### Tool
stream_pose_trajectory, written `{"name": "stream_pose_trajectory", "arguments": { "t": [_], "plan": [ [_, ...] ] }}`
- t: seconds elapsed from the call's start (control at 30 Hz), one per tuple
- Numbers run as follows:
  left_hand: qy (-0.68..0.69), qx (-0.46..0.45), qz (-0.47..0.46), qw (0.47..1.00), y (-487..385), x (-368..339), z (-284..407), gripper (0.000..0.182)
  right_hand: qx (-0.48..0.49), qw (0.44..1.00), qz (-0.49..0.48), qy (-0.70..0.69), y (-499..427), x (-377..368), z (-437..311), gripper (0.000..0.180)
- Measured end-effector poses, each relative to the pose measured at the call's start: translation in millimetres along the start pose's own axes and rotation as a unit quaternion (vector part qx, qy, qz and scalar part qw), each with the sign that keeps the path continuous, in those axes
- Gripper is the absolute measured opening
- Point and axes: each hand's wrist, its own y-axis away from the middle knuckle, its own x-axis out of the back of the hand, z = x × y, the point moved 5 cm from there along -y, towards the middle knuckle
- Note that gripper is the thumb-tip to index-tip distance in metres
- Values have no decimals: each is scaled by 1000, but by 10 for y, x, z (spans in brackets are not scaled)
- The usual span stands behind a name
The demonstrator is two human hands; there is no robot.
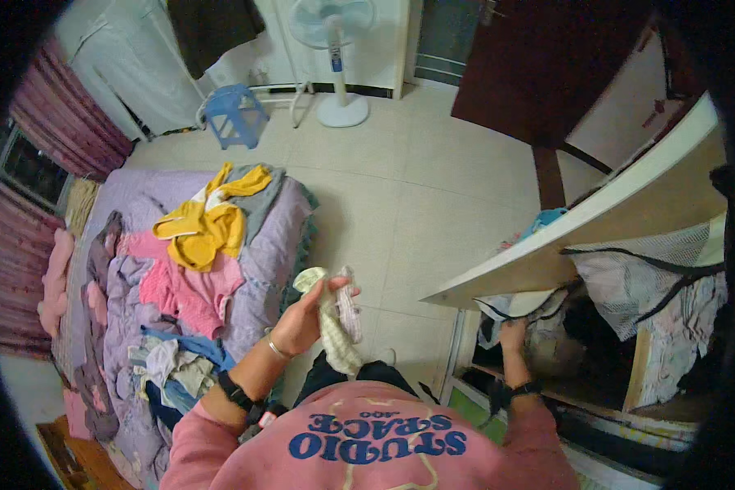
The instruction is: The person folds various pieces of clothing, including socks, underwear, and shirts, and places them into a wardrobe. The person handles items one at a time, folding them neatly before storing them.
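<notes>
Two pairs or pieces of knitted socks hang from my left hand (303, 318): a cream sock (337, 337) and a pale pink sock (349, 309). The hand is closed around them in front of my body. My right hand (513, 334) reaches into the open wardrobe at the rim of a white mesh storage bag (527, 303) with black edging. Its fingers are partly hidden, so its grip is unclear. A second mesh bag (643, 269) hangs farther right, above folded clothes (680, 343).
A bed (263, 282) on the left bears a yellow garment (205, 229), pink clothes (190, 288) and a mixed clothes pile (174, 370). A blue stool (236, 116) and a standing fan (341, 110) are at the far wall. The wardrobe door (588, 202) juts out on the right.
</notes>
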Motion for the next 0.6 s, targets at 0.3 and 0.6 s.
{"name": "stream_pose_trajectory", "arguments": {
  "t": [0.3,0.6],
  "plan": [
    [61,11,-141,988,-26,-312,212,47,17,844,-434,-314,333,1140,-2421,22],
    [-287,-100,-207,930,161,-400,298,34,236,708,-560,-359,594,1243,-4926,63]
  ]
}}
